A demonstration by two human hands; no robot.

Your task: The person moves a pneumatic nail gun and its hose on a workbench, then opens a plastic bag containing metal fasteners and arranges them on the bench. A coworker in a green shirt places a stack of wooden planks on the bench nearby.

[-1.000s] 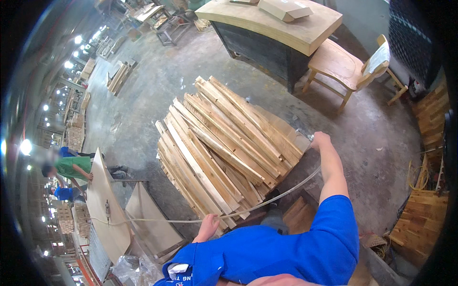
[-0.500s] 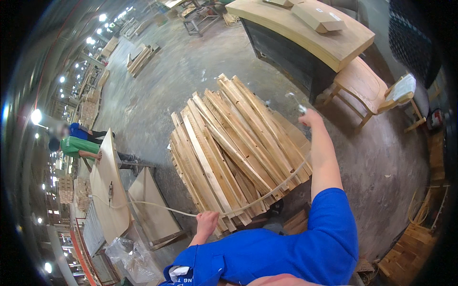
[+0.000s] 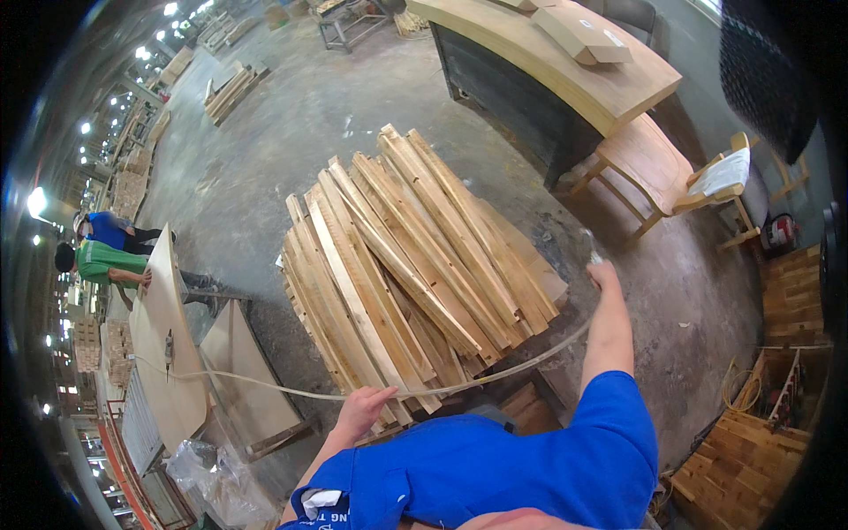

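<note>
My right hand [image 3: 607, 276] is closed around a small metallic air blow gun [image 3: 594, 256], held out to the right of a pile of wooden strips [image 3: 406, 265]. From there a pale flexible hose [image 3: 530, 360] curves along the near ends of the strips to my left hand [image 3: 364, 408]. The fingers of my left hand are wrapped on the hose, just in front of my body. Further left, the hose runs over a curved wooden panel [image 3: 168, 291]. Long and pale, the strips lie side by side, some slightly crossed.
A desk [image 3: 565, 53] with a cardboard box [image 3: 583, 35] stands at the far right, a wooden chair [image 3: 649, 163] beside it. Two people [image 3: 110, 256] are behind the panel at left. Clear plastic wrap [image 3: 216, 481] lies near left; a coiled hose [image 3: 740, 389] hangs right.
My right hand has swung right and toward me with the blow gun, away from the strips. My left hand keeps its hold on the hose. The whole view has shifted slightly.
</note>
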